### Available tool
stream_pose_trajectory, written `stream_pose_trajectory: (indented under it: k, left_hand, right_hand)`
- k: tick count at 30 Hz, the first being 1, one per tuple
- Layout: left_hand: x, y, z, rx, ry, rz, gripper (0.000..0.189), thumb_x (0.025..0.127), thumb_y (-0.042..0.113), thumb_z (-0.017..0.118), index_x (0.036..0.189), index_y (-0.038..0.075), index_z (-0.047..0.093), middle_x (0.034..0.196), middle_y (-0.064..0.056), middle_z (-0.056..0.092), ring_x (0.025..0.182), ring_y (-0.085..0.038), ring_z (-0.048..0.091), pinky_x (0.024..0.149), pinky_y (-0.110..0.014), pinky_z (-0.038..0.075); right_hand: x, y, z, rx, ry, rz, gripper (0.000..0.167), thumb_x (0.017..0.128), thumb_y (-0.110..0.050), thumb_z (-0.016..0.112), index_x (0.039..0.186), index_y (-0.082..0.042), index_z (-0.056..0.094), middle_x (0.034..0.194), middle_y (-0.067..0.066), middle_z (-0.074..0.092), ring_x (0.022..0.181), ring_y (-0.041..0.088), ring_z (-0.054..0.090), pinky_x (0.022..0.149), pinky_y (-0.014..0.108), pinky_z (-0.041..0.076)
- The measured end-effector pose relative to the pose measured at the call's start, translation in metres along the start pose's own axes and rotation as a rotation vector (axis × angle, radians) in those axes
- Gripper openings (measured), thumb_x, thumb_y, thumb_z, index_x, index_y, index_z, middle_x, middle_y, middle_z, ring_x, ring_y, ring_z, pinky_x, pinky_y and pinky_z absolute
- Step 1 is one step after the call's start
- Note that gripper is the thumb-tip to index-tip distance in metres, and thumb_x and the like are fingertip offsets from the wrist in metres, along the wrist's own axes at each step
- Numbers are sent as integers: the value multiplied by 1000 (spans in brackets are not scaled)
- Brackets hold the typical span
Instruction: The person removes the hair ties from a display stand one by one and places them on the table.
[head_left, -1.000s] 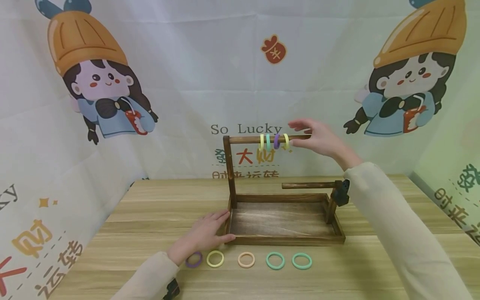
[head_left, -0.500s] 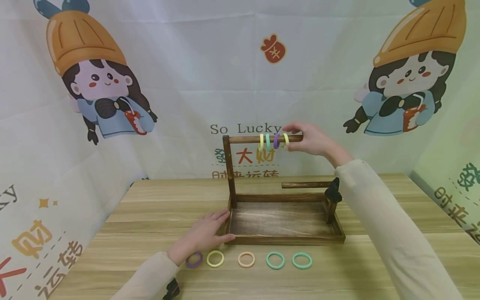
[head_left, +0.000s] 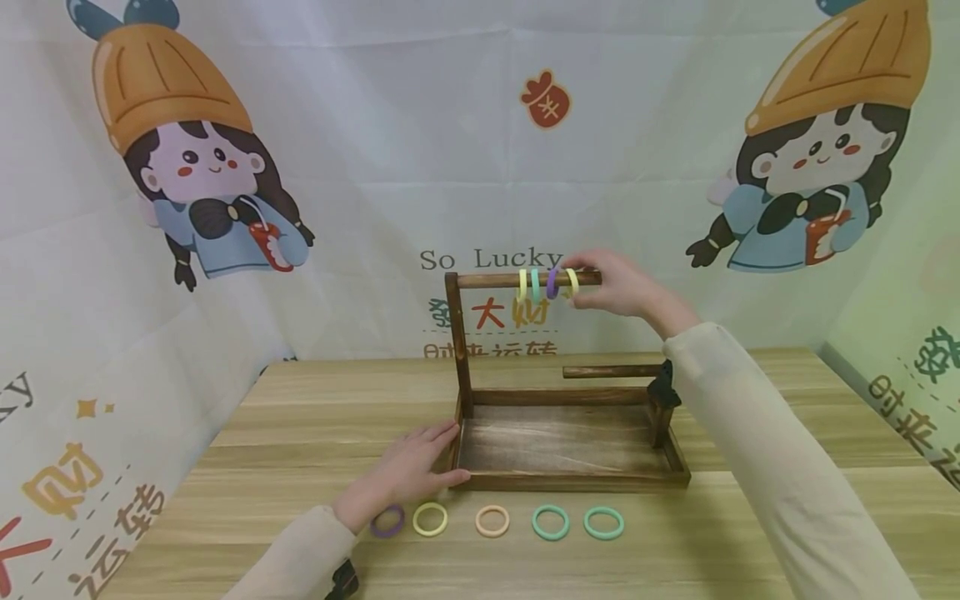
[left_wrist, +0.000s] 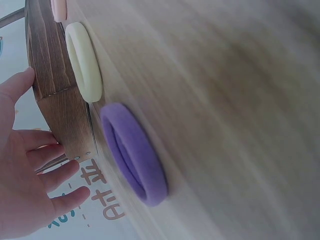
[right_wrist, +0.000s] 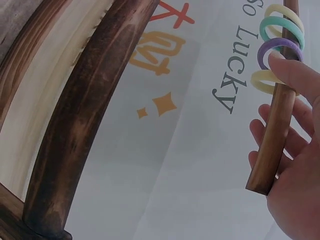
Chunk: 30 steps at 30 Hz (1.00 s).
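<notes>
A dark wooden rack (head_left: pixel 570 481) with a tray base and two horizontal bars stands on the table. From its upper bar (head_left: pixel 487 281) hang a yellow ring, a green ring (head_left: pixel 536 285), a purple ring (head_left: pixel 552 283) and another yellow ring (head_left: pixel 573 282), the outermost. My right hand (head_left: pixel 618 283) is at the bar's free end, thumb and fingers around that outermost yellow ring; in the right wrist view the thumb (right_wrist: pixel 295 72) lies over it, close to the purple one. With fingers extended, my left hand (head_left: pixel 408 467) rests against the rack's left end (left_wrist: pixel 67 120).
In front of the rack lie a purple ring (head_left: pixel 387 521), a yellow ring (head_left: pixel 431 519), an orange ring (head_left: pixel 492 521) and two green rings (head_left: pixel 551 522). The lower bar (head_left: pixel 611 372) juts leftward from a short right post. A printed cloth (head_left: pixel 375 167) hangs behind.
My right hand has moved left along the upper bar, and its thumb and fingers have closed in on the outermost yellow ring. The left hand and the rings stay in place.
</notes>
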<state>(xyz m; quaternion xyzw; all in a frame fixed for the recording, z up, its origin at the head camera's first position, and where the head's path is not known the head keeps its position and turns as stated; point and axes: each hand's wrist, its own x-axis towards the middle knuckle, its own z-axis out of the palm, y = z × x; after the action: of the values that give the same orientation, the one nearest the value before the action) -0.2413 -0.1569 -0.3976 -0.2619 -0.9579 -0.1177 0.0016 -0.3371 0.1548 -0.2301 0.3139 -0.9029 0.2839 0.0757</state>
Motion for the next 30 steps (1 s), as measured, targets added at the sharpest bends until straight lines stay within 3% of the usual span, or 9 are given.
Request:
stream_pose_trajectory:
  k: [10,30]
  left_hand:
    - [0,-1,1,6,2,5,76,81,56,50,134,3,36,137,-14,33,119,-41,31,94,-56,26]
    - [-2,2,-1,-13,-8,-7,76,81,55,50,134,3,35,137,-14,32,120,-41,30,95,-57,23]
  right_hand:
    - [-3,7,0,31,61,16,44,74,-7,68,114,2,52,103,13,55,92,27,50,82,42,40]
    - [-13,18,0,78,146,29,37,75,-7,68,108,3,56,97,13,56,87,25,50,76,41,42]
